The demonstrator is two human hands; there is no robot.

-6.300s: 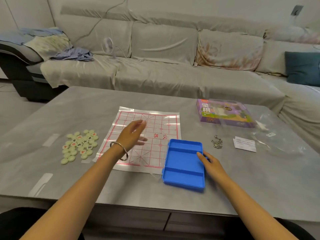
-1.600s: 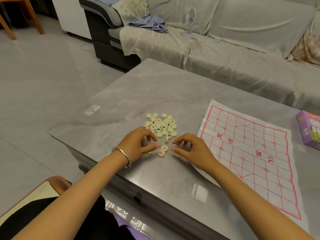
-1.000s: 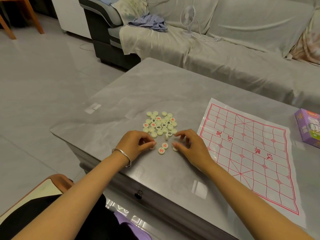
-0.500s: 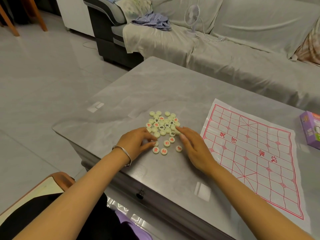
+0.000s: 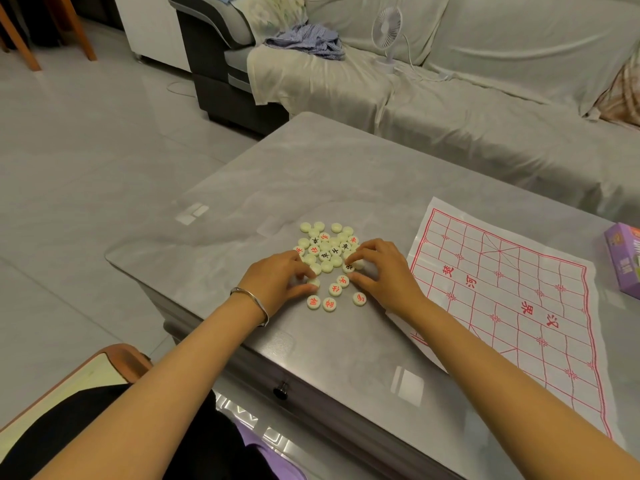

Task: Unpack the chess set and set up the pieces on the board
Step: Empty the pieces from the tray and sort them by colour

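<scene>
1. Take 12 o'clock as straight away from the person, across the bench (image 5: 346, 174).
2. Judge unpacking as done, as far as shown: pieces (image 5: 335, 251) out on the bench, board (image 5: 512, 306) unfolded flat. Judge turning and sorting as under way, and placement on the grid as not begun.
3. Nearest: count five red-marked pieces (image 5: 329, 304), face up, set apart from the rest, just at 6 o'clock of the fingertips. Treat as sorted out, not as placed.
4. Find the left grip (image 5: 277, 278) pinching one pale piece (image 5: 314, 281), blank side up, between thumb and curled fingers, at the 6 o'clock edge of the pile (image 5: 325, 244).
5. Find the right grip (image 5: 381, 275) at 3 o'clock of the left grip, curled over and pinching a second pale piece (image 5: 358, 264) on the same edge. Cannot tell which face shows.
6. Locate the pile at 12 o'clock of both grips, touching the fingertips: red, black and blank faces mixed, not yet sorted.
7. Locate the board at 3 o'clock of the right grip, just beside that wrist. No pieces on it.
8. Note the purple box (image 5: 623, 258) at 3 o'clock beyond the board, cut by the frame edge.
9. Expect every piece to need carrying from the pile toward 3 o'clock before completion.
</scene>
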